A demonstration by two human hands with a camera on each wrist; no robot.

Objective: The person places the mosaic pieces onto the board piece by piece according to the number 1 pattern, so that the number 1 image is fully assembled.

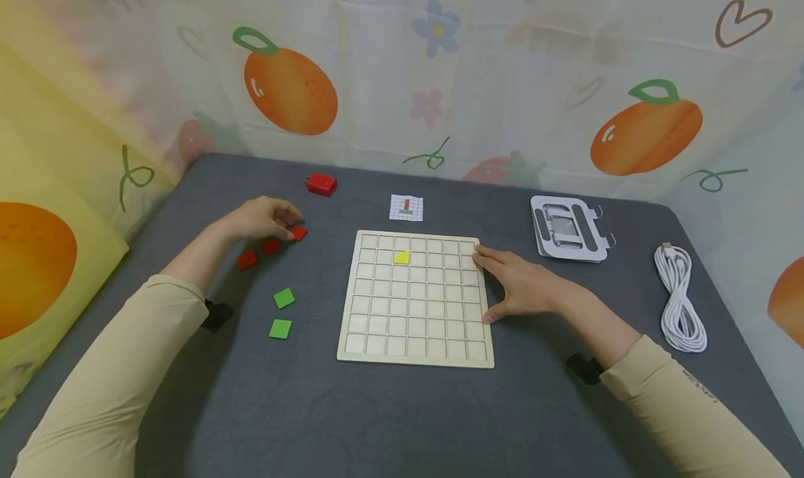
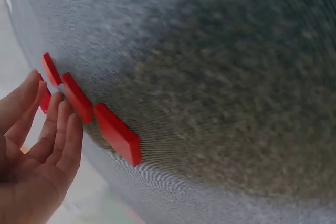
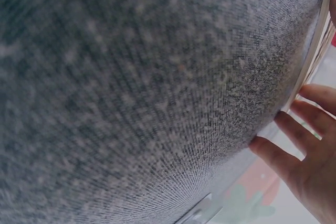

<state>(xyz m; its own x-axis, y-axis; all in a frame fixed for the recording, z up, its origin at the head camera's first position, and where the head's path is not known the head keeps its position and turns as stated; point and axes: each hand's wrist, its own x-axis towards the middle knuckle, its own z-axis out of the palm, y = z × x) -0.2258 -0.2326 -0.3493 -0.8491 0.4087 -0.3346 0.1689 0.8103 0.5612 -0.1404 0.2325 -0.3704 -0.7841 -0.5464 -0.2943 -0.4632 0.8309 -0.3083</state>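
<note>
My left hand (image 1: 266, 218) hovers at a row of three red square tiles, its fingertips close to the farthest red tile (image 1: 299, 234). In the left wrist view its thumb and loosely bent fingers stand apart, overlapping the middle red tile (image 2: 77, 99); the nearest red tile (image 2: 118, 136) lies beside them. My right hand (image 1: 524, 282) rests along the right edge of a pale wooden grid board (image 1: 414, 361), thumb and fingers spread and touching its rim. One yellow tile (image 1: 401, 257) sits in a cell near the board's top. Two green tiles (image 1: 284, 298) lie left of the board.
Behind the board is a small paper card (image 1: 406, 208) with a coloured grid pattern. A red block-like object (image 1: 322, 184) lies at the back left. A white folding stand (image 1: 570, 229) and a coiled white cable (image 1: 680, 300) lie on the right of the dark table (image 1: 402, 422).
</note>
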